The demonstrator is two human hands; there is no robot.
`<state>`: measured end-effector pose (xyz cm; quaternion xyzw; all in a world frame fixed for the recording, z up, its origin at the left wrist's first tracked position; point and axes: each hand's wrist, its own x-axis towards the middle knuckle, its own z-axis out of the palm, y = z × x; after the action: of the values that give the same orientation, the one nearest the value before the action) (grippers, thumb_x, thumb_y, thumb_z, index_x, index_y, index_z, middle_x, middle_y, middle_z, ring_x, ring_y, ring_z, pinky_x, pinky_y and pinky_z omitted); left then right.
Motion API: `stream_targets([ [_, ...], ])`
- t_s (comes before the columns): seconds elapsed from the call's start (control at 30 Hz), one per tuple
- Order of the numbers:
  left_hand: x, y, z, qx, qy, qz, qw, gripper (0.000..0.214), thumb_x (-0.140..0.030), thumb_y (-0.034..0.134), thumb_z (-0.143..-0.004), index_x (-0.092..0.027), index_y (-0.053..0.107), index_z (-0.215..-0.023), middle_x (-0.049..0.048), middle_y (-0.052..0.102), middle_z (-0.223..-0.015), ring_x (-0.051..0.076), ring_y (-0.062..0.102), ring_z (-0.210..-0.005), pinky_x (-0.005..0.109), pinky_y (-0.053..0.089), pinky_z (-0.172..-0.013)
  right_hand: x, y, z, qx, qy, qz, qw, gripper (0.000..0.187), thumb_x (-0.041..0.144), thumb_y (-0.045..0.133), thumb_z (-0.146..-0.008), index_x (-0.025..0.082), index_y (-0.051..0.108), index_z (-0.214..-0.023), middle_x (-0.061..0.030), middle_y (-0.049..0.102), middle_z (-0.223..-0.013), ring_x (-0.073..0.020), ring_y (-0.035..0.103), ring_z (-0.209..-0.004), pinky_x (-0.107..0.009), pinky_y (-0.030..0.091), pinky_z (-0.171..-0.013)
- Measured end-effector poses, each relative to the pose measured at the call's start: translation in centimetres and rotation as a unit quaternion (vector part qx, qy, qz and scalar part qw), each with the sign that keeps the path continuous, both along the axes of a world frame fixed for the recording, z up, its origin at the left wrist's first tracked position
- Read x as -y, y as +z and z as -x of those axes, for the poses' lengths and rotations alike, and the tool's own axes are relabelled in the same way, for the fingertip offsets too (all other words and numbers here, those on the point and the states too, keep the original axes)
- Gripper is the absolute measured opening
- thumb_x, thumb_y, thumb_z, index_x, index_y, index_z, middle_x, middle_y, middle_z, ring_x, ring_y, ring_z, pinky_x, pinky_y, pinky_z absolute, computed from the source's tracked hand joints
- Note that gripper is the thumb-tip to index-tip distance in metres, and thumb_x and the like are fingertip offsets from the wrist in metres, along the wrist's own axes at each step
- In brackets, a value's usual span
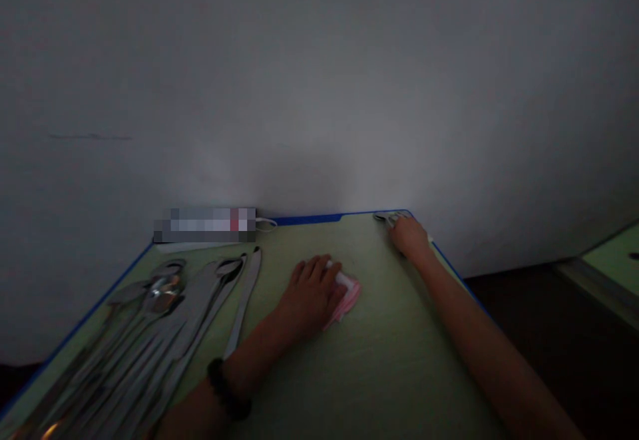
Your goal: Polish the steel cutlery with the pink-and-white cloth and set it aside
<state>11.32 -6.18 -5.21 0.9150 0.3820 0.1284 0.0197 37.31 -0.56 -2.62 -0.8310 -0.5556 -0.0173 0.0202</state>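
My left hand (310,288), with a dark beaded bracelet on its wrist, is closed on a crumpled pink and white cloth (349,297) in the middle of the table. At the far right corner, my right hand (409,237) grips small metal cutlery that looks like spoons (383,217); its fingertips are partly hidden. Left of my left hand lies a spread of long metal spoons and other utensils (164,293). One table knife (244,300) lies apart from that spread, its lower end behind my left forearm.
The pale green table (389,360) has a blue edge and stands against a grey wall (319,80). A blurred-out box-like object (204,225) with a white cord (267,225) sits at the back left. Another green surface (616,257) appears at far right, beyond dark floor.
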Motion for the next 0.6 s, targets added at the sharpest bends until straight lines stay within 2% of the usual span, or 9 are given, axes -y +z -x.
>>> stream_targets([
  [0.2, 0.08, 0.03, 0.02, 0.000, 0.002, -0.002, 1.000, 0.039, -0.039, 0.031, -0.092, -0.021, 0.041, -0.125, 0.0110, 0.043, -0.132, 0.026, 0.033, -0.124, 0.048, 0.024, -0.102, 0.16, 0.12, 0.19, -0.001, -0.016, -0.005, 1.000, 0.034, 0.030, 0.043, -0.083, 0.010, 0.060, -0.105, -0.0203, 0.059, -0.108, -0.0292, 0.058, -0.097, -0.036, 0.045, -0.076],
  [0.6, 0.06, 0.34, 0.10, 0.000, -0.002, 0.019, 1.000, 0.041, -0.039, 0.031, -0.091, -0.020, 0.041, -0.126, 0.0120, 0.042, -0.133, 0.027, 0.032, -0.126, 0.048, 0.023, -0.102, 0.45, 0.21, 0.56, -0.005, 0.002, -0.031, 1.000, 0.031, 0.028, 0.043, -0.083, 0.010, 0.062, -0.098, -0.0192, 0.062, -0.100, -0.0268, 0.060, -0.091, -0.034, 0.044, -0.073],
])
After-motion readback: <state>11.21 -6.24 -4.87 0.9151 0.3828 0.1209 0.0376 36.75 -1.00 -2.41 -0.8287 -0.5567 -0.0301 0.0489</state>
